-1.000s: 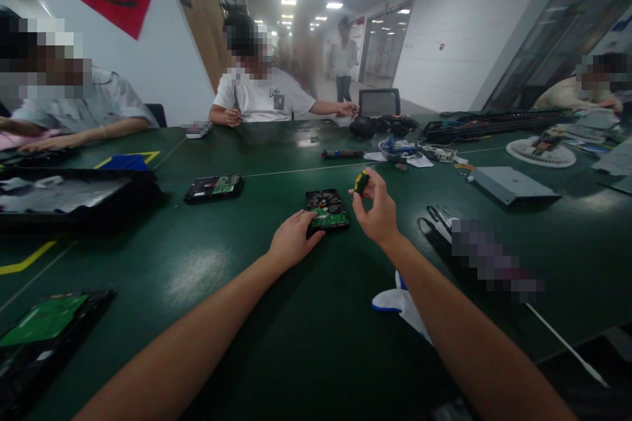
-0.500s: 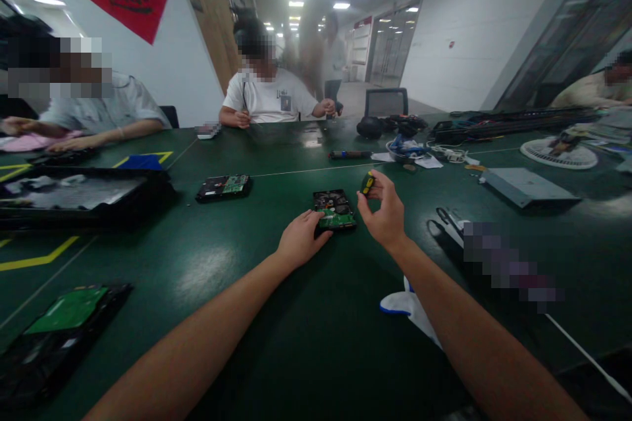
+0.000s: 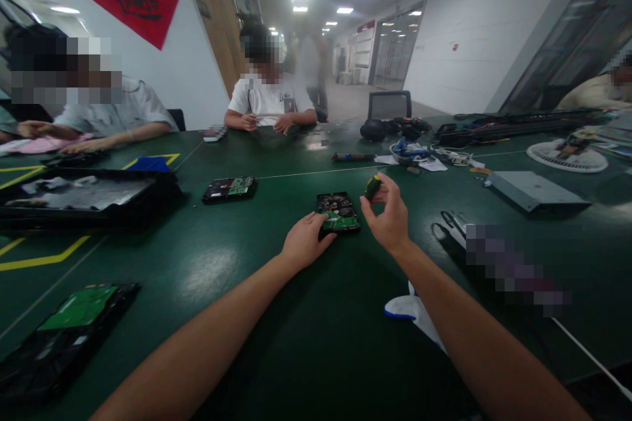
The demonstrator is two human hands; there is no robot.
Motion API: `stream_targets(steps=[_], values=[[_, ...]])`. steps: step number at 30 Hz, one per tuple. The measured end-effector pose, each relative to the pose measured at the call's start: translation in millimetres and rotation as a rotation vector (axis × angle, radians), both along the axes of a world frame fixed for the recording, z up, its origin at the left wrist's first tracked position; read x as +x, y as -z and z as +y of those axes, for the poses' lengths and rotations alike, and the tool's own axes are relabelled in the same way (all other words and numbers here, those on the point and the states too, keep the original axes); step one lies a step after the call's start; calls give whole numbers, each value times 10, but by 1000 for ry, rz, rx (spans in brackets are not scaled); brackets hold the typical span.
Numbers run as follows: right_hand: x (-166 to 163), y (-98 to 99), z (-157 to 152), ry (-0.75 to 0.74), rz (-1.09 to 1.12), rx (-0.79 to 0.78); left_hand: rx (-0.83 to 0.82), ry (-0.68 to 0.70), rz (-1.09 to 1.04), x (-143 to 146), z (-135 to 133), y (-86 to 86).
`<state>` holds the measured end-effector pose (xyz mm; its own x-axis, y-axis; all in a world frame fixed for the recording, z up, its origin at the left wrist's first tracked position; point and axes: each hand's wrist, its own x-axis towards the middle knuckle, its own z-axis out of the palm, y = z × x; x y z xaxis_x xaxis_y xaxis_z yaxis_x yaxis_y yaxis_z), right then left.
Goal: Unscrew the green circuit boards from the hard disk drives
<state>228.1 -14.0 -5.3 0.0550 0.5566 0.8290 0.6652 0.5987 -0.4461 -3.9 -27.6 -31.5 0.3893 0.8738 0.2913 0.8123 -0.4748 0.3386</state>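
A black hard drive [image 3: 338, 210] with a green circuit board lies face up on the dark green table [image 3: 222, 256]. My left hand [image 3: 305, 243] rests against its near left edge, fingers pressed on it. Just right of the drive, my right hand [image 3: 390, 217] is raised a little above the table, fingers pinched round the black and yellow handle of a small screwdriver [image 3: 372, 187]. Its tip is hidden behind my fingers.
A second drive [image 3: 230, 189] lies further left, a third [image 3: 64, 329] at the near left, beside a black tray [image 3: 83, 194]. A white glove [image 3: 409, 312] lies under my right arm. Tools, cables and a grey box [image 3: 536, 189] fill the right. Other people sit around the table.
My view has drifted slightly. Both hands stay at the drive; the right hand turns the screwdriver handle a little. The person across drew an outstretched arm back in.
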Motion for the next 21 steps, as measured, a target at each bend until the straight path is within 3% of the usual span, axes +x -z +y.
stream_targets(steps=[21], values=[[26, 5, 12, -38, -46, 18, 16, -17, 13, 11, 16, 27]])
